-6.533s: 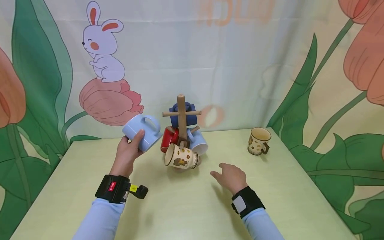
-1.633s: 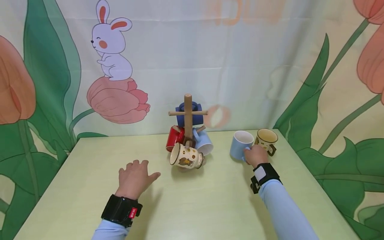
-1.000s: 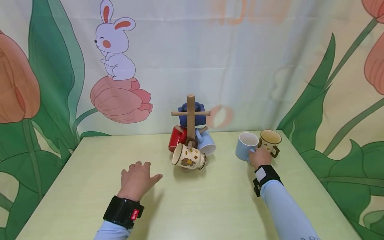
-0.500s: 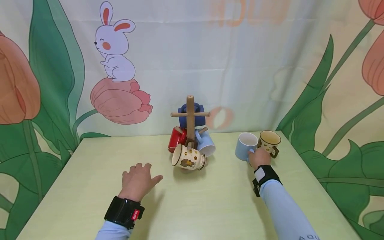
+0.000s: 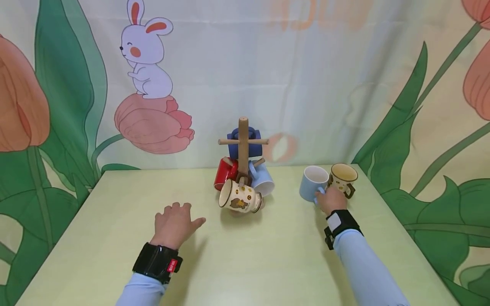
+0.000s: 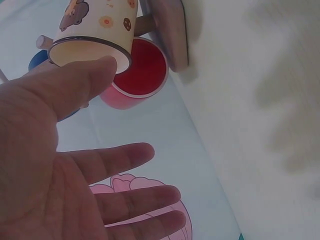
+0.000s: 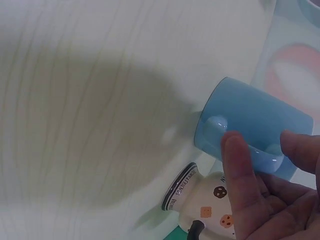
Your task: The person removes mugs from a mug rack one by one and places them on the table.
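Note:
At the table's right side, a light blue mug (image 5: 308, 187) stands upright. My right hand (image 5: 332, 200) holds its handle, with thumb and index finger (image 7: 236, 160) at the handle in the right wrist view. Close beside it stands a cream mug (image 5: 343, 174) with a brown handle, partly hidden behind my right hand. My left hand (image 5: 174, 225) is over the left half of the table, fingers spread and holding nothing. In the left wrist view its thumb (image 6: 95, 80) overlaps the bear-patterned cream mug (image 6: 100, 22) hanging on the rack.
A wooden mug rack (image 5: 243, 136) stands at the back middle. On it hang a dark blue mug (image 5: 254, 149), a red mug (image 5: 222, 176), another light blue mug (image 5: 264, 180) and the bear-patterned mug. A printed cloth (image 5: 214, 55) hangs behind the table (image 5: 245, 263).
Earlier my left hand held the light blue mug left of the rack; now it stands at the right in my right hand. During the last second or so, both hands stay nearly still.

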{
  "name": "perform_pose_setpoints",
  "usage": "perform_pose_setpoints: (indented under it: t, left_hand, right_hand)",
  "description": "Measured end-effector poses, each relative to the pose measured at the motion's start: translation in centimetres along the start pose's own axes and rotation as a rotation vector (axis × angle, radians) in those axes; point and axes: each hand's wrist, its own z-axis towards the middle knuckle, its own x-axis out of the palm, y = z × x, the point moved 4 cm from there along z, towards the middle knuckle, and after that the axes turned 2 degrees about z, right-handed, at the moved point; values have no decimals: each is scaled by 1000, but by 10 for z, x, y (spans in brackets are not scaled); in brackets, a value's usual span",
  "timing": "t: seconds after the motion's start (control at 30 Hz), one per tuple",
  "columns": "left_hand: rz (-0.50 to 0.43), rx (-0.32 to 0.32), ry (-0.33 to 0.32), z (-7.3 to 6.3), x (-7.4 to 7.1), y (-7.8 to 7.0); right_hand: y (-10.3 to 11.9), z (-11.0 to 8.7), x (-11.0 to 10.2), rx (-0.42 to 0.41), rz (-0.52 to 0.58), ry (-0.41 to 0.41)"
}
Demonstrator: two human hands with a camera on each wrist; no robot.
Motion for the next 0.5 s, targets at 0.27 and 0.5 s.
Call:
perform_pose_setpoints:
  t: [0.27, 0.5]
  left_hand:
    - [4, 2, 1, 5, -1, 1]
    - [22, 1, 13, 9, -3, 0]
  right_hand:
    - [8, -11, -18, -43, -42, -50]
    - [17, -19, -26, 41, -84, -94]
